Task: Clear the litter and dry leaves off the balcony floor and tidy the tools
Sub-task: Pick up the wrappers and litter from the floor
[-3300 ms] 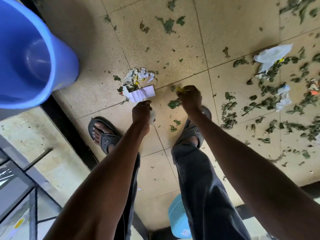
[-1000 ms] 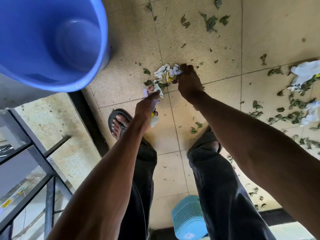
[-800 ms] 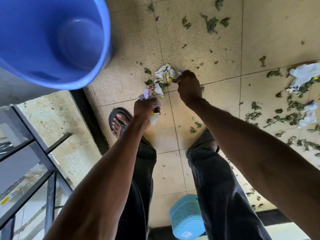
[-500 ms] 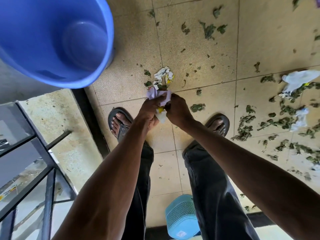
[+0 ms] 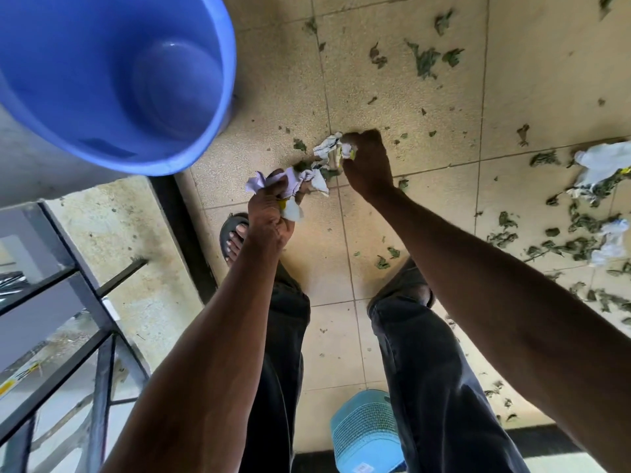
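The person bends over the tiled balcony floor (image 5: 403, 90). The left hand (image 5: 269, 209) is closed around a bunch of crumpled paper (image 5: 290, 180), white and pale violet with a bit of yellow; the paper sticks out above and below the fist. The right hand (image 5: 367, 162) has its fingers curled down onto a small heap of paper scraps (image 5: 327, 148) that lies on the floor just beside a tile joint. The heap is stretched from the left hand toward the right hand, slanting away from the person. How much of it the right hand really pinches is hidden by the knuckles.

A blue bucket (image 5: 112, 80) stands at the left edge of the floor, its mouth open toward the camera; its left part is cut off by the frame. Between the bucket and the hands there is free floor.

Dry leaves (image 5: 426, 61) are scattered over the far tiles and more thickly toward the right edge, where white litter (image 5: 601, 162) lies among them, partly cut off. A metal railing (image 5: 68, 302) runs beyond the left edge. Behind the legs a light blue basket (image 5: 365, 435) is half hidden.
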The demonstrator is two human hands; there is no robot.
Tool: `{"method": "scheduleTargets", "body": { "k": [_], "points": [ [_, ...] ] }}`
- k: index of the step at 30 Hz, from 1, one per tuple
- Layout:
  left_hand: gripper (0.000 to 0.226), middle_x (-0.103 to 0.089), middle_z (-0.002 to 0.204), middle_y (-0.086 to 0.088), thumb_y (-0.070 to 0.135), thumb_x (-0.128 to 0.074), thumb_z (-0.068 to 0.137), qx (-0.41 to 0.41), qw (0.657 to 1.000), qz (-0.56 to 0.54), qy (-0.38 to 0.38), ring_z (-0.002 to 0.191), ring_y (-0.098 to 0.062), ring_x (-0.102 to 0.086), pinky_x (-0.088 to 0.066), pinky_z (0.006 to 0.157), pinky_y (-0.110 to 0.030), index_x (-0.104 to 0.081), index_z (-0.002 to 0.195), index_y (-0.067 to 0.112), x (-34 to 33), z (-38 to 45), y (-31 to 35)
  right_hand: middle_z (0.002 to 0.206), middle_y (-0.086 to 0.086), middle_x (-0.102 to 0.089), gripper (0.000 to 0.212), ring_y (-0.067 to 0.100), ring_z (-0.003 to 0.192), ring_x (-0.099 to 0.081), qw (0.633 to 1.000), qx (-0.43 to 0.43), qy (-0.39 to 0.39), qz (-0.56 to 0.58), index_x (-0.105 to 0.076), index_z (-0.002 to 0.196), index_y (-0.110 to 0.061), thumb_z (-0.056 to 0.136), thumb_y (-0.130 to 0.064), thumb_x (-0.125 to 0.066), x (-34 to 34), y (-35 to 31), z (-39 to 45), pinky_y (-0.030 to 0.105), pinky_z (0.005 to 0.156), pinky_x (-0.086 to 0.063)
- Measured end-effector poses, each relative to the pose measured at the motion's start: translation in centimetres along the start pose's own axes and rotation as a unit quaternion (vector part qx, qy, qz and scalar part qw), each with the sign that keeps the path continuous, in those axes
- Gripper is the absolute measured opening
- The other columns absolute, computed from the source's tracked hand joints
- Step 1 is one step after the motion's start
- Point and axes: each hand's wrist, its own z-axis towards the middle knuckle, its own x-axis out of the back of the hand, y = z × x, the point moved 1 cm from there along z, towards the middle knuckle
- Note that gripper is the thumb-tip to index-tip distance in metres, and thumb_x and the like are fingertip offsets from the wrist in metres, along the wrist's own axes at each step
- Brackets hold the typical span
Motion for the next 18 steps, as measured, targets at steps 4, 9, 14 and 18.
{"method": "scheduleTargets", "body": {
  "k": [4,9,14,18],
  "points": [
    [0.044,-0.07,0.064,-0.003,-0.014,-0.046,0.091,-0.001,1.0,0.008,-0.013,0.064,-0.015,-0.071,-0.052,0.088,-0.044,-0.069,0.061,0.009,1.0,0.5,0.3,0.16,0.017,-0.014,0.074,0.038,0.138,-0.031,0.938,0.221,-0.123,-0.237,-0.047,0.144,-0.026,0.081,0.013,-0.046,-1.4,0.8,2.3,0.045,0.088,-0.048],
    [0.033,-0.069,0.062,-0.005,-0.013,-0.044,0.094,0.019,0.999,0.019,-0.021,0.064,-0.019,-0.07,-0.057,0.075,-0.042,-0.061,0.072,0.005,1.7,0.1,0.5,0.152,0.023,-0.028,0.048,0.041,0.135,-0.034,0.888,0.266,-0.14,-0.347,-0.046,0.139,-0.008,0.092,-0.001,-0.039,-0.7,2.5,2.4,0.054,0.089,-0.05],
    [0.025,-0.07,0.061,-0.004,-0.012,-0.042,0.095,0.025,1.0,0.011,-0.005,0.063,-0.018,-0.071,-0.057,0.076,-0.045,-0.054,0.084,0.005,1.7,-0.7,-0.3,0.132,0.02,-0.049,0.034,0.035,0.113,-0.055,0.99,0.019,0.008,-0.139,-0.065,0.121,-0.004,0.093,0.0,-0.046,0.8,5.0,-0.2,0.032,0.093,-0.046],
    [0.022,-0.072,0.068,-0.009,-0.014,-0.045,0.092,0.044,0.999,0.01,-0.003,0.073,-0.025,-0.069,-0.057,0.076,-0.046,-0.056,0.085,0.004,1.5,-1.7,-1.0,0.114,0.019,-0.065,0.025,0.034,0.1,-0.064,0.994,-0.061,0.076,-0.056,-0.07,0.112,-0.004,0.091,-0.005,-0.057,0.8,4.3,-3.5,0.023,0.074,-0.04]
  ]
}}
